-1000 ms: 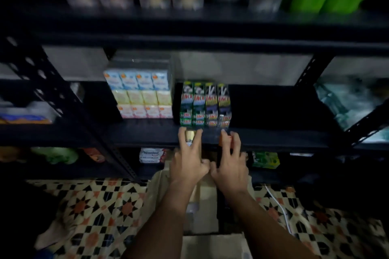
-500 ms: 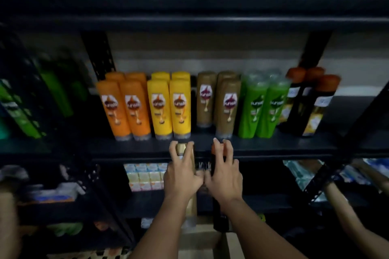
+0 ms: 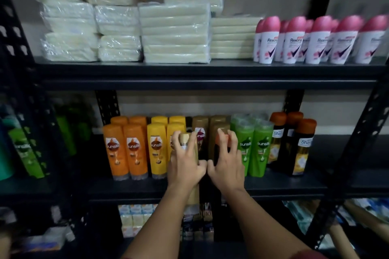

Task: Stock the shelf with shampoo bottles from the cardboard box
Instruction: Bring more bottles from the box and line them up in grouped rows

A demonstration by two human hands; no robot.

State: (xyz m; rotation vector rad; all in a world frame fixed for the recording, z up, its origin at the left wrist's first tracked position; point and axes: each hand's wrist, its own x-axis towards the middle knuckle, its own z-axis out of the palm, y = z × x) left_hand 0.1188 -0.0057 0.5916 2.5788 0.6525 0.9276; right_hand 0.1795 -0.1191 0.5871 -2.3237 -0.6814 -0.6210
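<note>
My left hand (image 3: 186, 165) grips a tall gold shampoo bottle (image 3: 193, 193) with a beige cap, held upright in front of the middle shelf (image 3: 130, 189). My right hand (image 3: 228, 167) grips a dark bottle with an orange cap (image 3: 222, 139), also upright. Both hands sit side by side, thumbs touching, in front of the brown bottles (image 3: 202, 128). On the shelf stand rows of orange (image 3: 124, 151), yellow (image 3: 156, 149), brown, green (image 3: 259, 149) and dark orange-capped bottles (image 3: 301, 147). The cardboard box is out of view.
The upper shelf (image 3: 210, 71) carries wrapped cream packs (image 3: 174, 33) and pink-capped deodorants (image 3: 315, 42). Green bottles (image 3: 23, 149) stand in the left bay. Small boxes (image 3: 134, 218) fill the shelf below. Another person's arm (image 3: 366, 218) shows at the lower right. Black uprights frame each bay.
Both hands have risen with their bottles from the low shelf level to the shampoo shelf. The view has tilted upward, and the upper shelf has come into sight.
</note>
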